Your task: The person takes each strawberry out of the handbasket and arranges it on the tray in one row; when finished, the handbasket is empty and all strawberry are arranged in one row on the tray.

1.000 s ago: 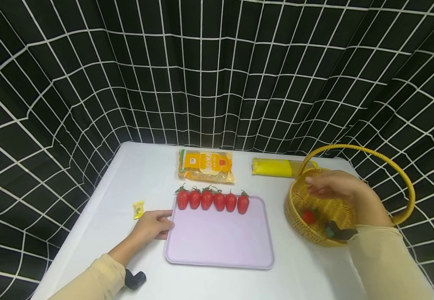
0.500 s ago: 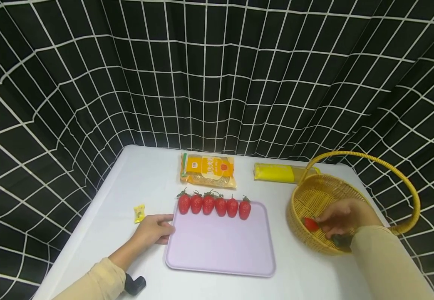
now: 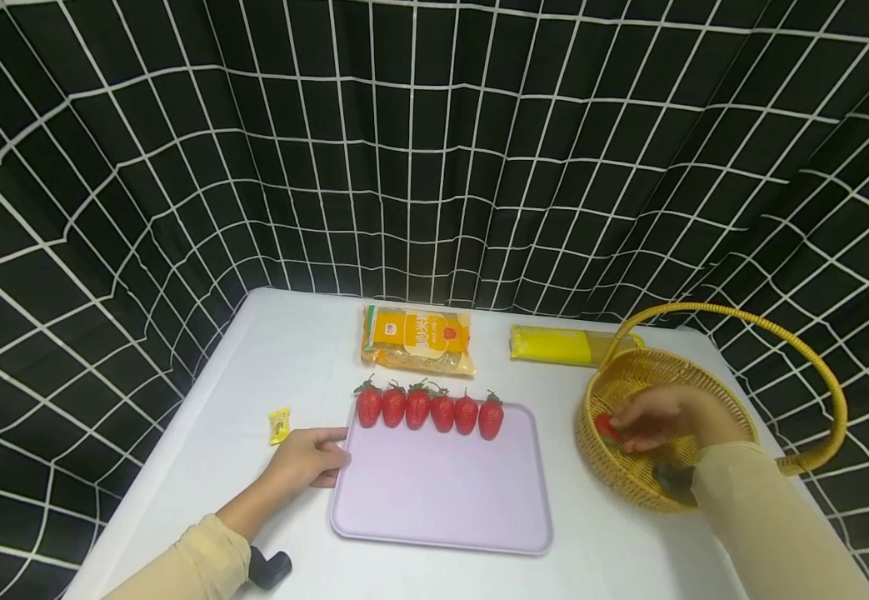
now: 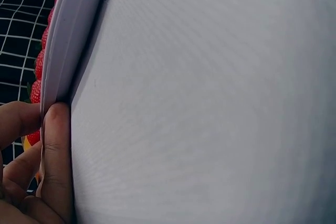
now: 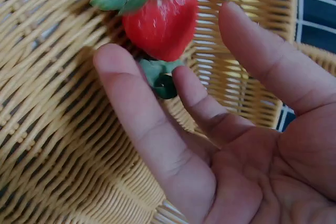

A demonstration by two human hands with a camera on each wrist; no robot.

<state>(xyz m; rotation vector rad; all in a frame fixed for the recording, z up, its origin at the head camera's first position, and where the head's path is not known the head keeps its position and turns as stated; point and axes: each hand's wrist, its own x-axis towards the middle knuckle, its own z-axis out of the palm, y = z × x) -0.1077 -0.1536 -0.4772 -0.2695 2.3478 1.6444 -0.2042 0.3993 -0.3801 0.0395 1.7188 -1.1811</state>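
My left hand (image 3: 305,458) grips the left edge of a light purple tray (image 3: 441,492); the left wrist view has its fingers (image 4: 56,150) on both sides of the rim. A row of several strawberries (image 3: 417,408) lies along the tray's far edge, leaves pointing away. On the right, my right hand (image 3: 659,421) reaches inside a yellow wicker basket (image 3: 591,450) with a tall handle. Close to its fingertips is a strawberry (image 5: 163,22). Thumb and fingers are spread apart there, not closed round the fruit. A second green leafy piece (image 5: 157,74) shows below the strawberry.
Behind the tray lies an orange food packet (image 3: 417,340). A yellow packet (image 3: 565,346) lies behind the basket, partly hidden by it. A small yellow wrapped candy (image 3: 280,426) is left of the tray. Black grid curtain (image 3: 449,167) surrounds the white table (image 3: 254,358).
The right hand has come down into the basket and shifted left toward the strawberry, which has moved slightly there. The left hand keeps its hold on the tray. The head view has tilted slightly.
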